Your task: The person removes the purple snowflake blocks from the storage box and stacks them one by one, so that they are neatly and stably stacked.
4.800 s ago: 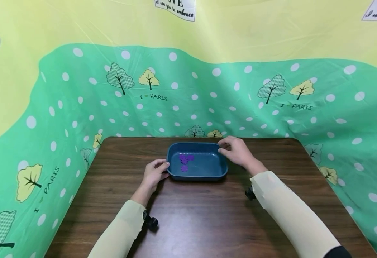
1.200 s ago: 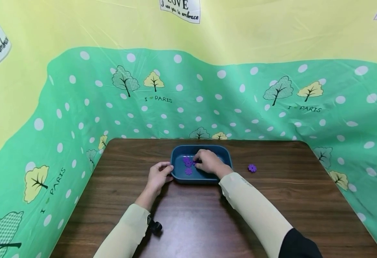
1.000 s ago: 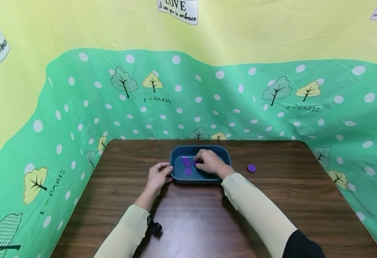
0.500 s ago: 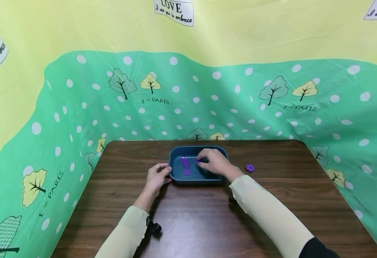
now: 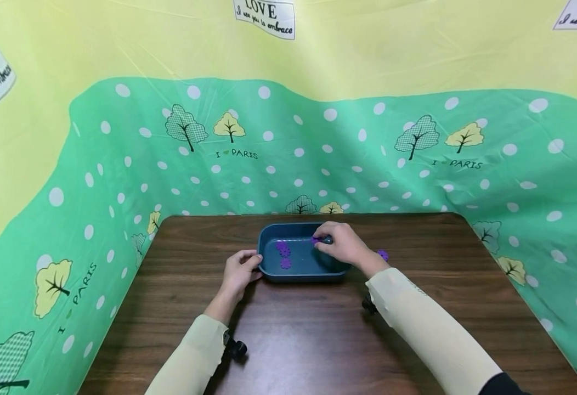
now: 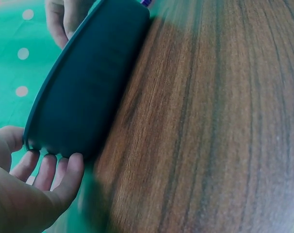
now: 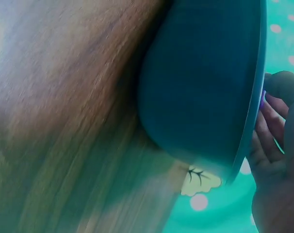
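A dark blue plastic tray (image 5: pixel 308 270) sits on the table, several purple flower-shaped pieces (image 5: pixel 284 250) lying toward its left side. My left hand (image 5: pixel 239 271) grips the tray's left end, thumb at the rim; the left wrist view shows its fingertips (image 6: pixel 75 162) against the outer wall. Over the tray's right part, my right hand (image 5: pixel 345 244) pinches one purple flower-shaped piece (image 5: pixel 315 240) between thumb and fingers. In the right wrist view the tray wall (image 7: pixel 200 87) mostly hides that piece, leaving a purple sliver at the rim.
Another purple flower-shaped piece (image 5: pixel 383 254) lies on the wooden table (image 5: pixel 288 340) right of the tray, partly behind my right wrist. A green and yellow patterned cloth (image 5: pixel 278 131) hangs behind the table and along its sides.
Since the oldest frame, one flower-shaped piece has come to lie on the table at right. Lately my right hand has moved rightward inside the tray, carrying another piece away from the group. My left hand stays put.
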`<state>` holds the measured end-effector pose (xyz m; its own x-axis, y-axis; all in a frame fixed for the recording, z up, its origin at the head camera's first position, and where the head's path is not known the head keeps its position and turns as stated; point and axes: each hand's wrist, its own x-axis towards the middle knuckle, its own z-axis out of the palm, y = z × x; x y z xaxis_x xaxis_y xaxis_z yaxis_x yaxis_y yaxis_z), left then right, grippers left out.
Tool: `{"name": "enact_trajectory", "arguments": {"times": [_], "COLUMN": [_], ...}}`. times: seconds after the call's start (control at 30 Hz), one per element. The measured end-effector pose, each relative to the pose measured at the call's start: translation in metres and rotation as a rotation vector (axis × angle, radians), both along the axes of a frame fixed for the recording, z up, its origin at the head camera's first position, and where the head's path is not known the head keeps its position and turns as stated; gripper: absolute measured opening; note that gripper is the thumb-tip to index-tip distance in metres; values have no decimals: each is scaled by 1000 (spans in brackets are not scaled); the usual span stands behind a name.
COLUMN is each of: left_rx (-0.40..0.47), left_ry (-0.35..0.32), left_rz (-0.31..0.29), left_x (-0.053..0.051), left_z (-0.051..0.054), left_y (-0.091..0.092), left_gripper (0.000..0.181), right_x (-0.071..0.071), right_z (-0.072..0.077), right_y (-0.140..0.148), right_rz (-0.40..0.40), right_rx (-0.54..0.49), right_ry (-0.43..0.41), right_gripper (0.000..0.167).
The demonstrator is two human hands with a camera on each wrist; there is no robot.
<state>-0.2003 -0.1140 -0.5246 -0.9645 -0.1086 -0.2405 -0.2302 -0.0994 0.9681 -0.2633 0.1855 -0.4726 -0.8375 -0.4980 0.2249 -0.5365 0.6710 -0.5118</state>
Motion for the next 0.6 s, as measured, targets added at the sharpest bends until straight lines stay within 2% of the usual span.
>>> {"name": "enact_trajectory", "arguments": {"times": [0.23, 0.6], "left_rx": [6, 5], "left_ry": [9, 8], "left_rz": [-1, -11], "left_x": [-1, -2], "left_z": [0, -1], "left_y": [0, -1], "left_gripper": [32, 36], "right_x": [3, 12], "right_z": [2, 5], "right_y": [19, 49], "right_rz": [-20, -83], "right_rx": [-29, -54], "right_ry": [54, 64], "right_gripper": [18, 16]}}
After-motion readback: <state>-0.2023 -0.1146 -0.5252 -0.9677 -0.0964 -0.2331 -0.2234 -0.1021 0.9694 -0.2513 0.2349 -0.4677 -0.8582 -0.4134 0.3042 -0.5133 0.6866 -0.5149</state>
